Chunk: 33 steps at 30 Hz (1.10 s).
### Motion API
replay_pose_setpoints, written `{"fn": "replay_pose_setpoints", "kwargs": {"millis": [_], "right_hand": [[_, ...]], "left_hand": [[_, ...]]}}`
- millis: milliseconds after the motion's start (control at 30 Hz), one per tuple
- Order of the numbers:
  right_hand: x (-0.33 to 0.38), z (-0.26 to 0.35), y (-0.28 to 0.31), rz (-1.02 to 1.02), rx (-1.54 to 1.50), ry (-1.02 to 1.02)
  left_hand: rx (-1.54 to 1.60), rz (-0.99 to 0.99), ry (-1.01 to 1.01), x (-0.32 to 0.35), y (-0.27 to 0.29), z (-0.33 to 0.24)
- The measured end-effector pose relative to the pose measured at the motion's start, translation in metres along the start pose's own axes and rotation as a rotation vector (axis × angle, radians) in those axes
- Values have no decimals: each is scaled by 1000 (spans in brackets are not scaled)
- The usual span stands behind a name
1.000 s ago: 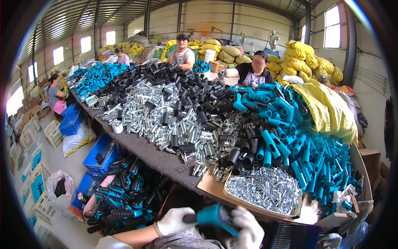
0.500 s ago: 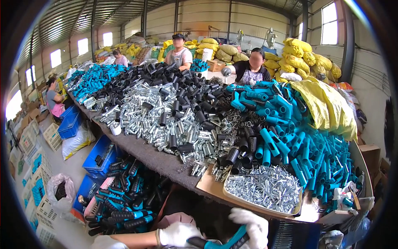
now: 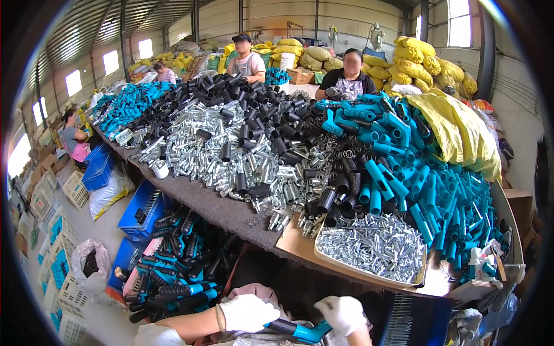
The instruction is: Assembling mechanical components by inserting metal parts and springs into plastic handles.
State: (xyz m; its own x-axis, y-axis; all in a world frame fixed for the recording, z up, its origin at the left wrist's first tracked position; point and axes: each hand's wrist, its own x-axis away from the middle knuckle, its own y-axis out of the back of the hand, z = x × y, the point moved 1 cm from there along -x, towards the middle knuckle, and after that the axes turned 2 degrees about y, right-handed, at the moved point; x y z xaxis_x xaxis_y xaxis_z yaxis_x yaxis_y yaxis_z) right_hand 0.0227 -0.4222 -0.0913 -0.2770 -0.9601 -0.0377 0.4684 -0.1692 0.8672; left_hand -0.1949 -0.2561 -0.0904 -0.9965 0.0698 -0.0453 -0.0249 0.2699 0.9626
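Note:
Low in the view lies a teal and black angled tool handle (image 3: 309, 333) between my two white-gloved hands. My left hand (image 3: 247, 313) is closed at its black end, with the back of the glove toward me and the fingertips partly hidden. At the teal end, my right hand (image 3: 344, 315) has its fingers bent together against the piece. Beyond the hands stands a shallow tray (image 3: 424, 275) full of small silver metal pins (image 3: 372, 245). Left of my hands, many finished-looking teal and black handles (image 3: 184, 288) lie in a heap.
A long table (image 3: 202, 205) carries heaps of silver metal sleeves (image 3: 202, 150), black tubes (image 3: 277, 115), springs and teal handle shells (image 3: 444, 207). Blue bins (image 3: 141, 216) stand below its left edge. Co-workers sit across the table; yellow sacks (image 3: 412, 69) are stacked behind.
My right hand has come lower and turned, its fingers drawn together at the teal end. My left hand has risen slightly. The far-right co-worker's raised hand has come down toward the body.

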Motion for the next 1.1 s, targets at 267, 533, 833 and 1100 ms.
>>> {"fn": "replay_pose_setpoints", "kwargs": {"millis": [267, 533, 833, 1100], "right_hand": [[-4, 23, -62, 251, -1150, -107], [9, 30, -23, 134, -1335, -170], [20, 34, -18, 111, -1044, -77], [13, 52, -5, 102, -1063, -23]], "left_hand": [[-79, -488, -160, -48, 76, 5], [-202, -723, 588, -27, 79, 138], [56, -735, 654, -58, 69, 146], [253, -861, 509, -106, 81, 156]]}}
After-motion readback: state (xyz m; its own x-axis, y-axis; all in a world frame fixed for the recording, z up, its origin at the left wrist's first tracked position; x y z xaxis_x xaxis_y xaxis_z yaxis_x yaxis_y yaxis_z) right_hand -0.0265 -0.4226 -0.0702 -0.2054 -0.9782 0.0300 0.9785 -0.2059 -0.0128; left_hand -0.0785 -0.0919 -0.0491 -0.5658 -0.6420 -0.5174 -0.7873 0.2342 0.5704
